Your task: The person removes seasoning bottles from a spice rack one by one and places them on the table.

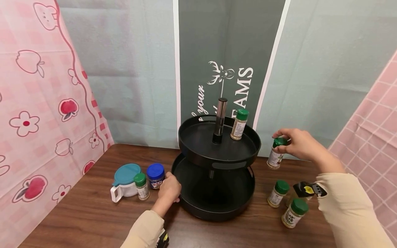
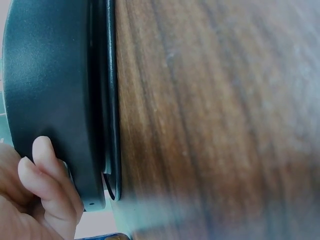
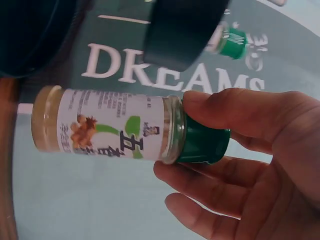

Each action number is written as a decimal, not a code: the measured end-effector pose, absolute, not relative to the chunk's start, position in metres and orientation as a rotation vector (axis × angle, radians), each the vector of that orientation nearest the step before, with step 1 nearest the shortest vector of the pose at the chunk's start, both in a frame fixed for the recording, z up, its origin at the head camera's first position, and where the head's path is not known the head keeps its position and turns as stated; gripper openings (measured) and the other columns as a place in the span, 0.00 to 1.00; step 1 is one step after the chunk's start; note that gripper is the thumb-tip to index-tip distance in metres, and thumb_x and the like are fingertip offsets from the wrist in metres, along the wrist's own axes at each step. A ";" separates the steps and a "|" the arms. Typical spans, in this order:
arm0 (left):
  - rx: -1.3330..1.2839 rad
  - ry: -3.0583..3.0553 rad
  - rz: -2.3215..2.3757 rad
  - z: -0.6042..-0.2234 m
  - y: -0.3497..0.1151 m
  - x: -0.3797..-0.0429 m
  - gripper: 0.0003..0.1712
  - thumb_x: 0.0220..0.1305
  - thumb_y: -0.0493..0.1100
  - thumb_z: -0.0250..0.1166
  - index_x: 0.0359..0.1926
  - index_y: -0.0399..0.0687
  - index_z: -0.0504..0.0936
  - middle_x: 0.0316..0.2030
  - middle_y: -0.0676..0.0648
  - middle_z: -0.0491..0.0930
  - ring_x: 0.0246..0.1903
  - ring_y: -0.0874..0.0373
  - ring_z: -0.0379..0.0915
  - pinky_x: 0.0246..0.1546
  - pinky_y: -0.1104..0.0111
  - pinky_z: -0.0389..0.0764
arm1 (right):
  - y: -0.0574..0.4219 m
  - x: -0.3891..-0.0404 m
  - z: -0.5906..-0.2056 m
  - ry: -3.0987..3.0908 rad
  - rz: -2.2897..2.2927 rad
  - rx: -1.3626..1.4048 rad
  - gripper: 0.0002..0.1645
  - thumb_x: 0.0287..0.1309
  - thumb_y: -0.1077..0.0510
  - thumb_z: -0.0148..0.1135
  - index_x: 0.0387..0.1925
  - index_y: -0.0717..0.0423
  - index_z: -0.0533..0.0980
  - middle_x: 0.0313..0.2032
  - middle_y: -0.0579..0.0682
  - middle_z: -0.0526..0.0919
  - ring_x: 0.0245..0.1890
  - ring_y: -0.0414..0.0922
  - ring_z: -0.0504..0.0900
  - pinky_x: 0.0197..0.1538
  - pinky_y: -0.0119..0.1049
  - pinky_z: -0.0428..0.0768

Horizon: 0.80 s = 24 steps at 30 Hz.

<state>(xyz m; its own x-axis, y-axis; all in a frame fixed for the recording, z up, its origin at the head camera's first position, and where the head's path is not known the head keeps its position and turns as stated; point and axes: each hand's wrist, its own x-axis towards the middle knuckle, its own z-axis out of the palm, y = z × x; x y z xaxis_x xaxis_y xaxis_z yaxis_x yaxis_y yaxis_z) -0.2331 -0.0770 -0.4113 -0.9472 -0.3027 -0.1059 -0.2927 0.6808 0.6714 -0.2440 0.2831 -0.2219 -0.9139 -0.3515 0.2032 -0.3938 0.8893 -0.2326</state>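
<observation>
My right hand point(image 1: 299, 146) pinches the green cap of a spice jar point(image 1: 275, 159), thumb on one side and fingers on the other. The right wrist view shows this jar's point(image 3: 110, 125) clear body, tan powder and white label. It is right of a black two-tier round turntable tray point(image 1: 214, 215). At the tray's left side, my left hand point(image 1: 170, 188) grips the lower tier's rim; in the left wrist view its curled fingers point(image 2: 47, 175) lie against the black wall point(image 2: 50, 90). Another green-capped spice jar point(image 1: 238, 125) stands on the upper tier, right of the centre post point(image 1: 221, 117).
Several green-capped jars point(image 1: 291, 217) stand on the wooden table point(image 1: 71, 213) at right, partly behind the right wrist's camera. Left of the tray are a blue-lidded jar point(image 1: 156, 175), a small green-capped jar point(image 1: 142, 187) and a teal-lidded white container point(image 1: 127, 175). Cloth hangs behind.
</observation>
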 end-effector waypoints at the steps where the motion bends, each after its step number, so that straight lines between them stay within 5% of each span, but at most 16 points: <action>1: 0.508 -2.868 -1.143 -0.411 -0.077 -0.233 0.15 0.57 0.36 0.53 0.44 0.34 0.62 0.23 0.33 0.74 0.06 0.56 0.69 0.14 0.60 0.74 | 0.284 -0.245 -0.224 -2.911 0.400 0.577 0.22 0.47 0.56 0.66 0.45 0.60 0.74 0.35 0.60 0.82 0.33 0.52 0.78 0.34 0.53 0.74; 24: 0.511 -2.854 -1.151 -0.413 -0.077 -0.233 0.15 0.57 0.37 0.53 0.44 0.35 0.63 0.25 0.33 0.75 0.06 0.56 0.68 0.13 0.62 0.74 | 0.282 -0.262 -0.269 -3.061 0.323 0.648 0.15 0.38 0.61 0.65 0.34 0.57 0.75 0.26 0.53 0.79 0.25 0.49 0.73 0.28 0.47 0.74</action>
